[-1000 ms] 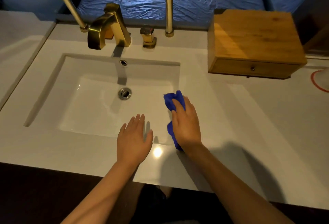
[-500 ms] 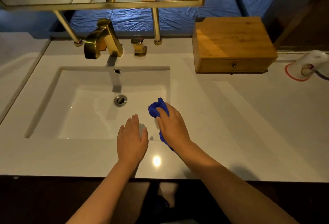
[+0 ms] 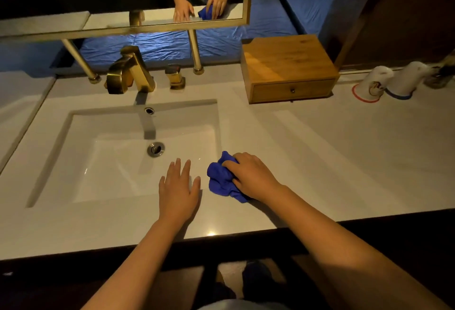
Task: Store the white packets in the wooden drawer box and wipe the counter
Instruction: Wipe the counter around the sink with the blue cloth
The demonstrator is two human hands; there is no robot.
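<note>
the sink [image 3: 61, 162] sits at your left, sunk in the counter [image 3: 344, 162], with the gold tap [image 3: 128, 70] behind it. your left hand [image 3: 178, 191] lies flat on the sink's front rim, fingers spread and holding nothing. just to its right, your right hand [image 3: 251, 174] presses a bunched blue cloth [image 3: 220, 179] onto the counter at the sink's near right corner, fingers curled around it. farther back on the right stands the wooden box [image 3: 288, 63], its drawer [image 3: 293, 90] closed. two white cups [image 3: 389, 83] stand upside down at the far right. the white packets aren't visible anywhere.
</note>
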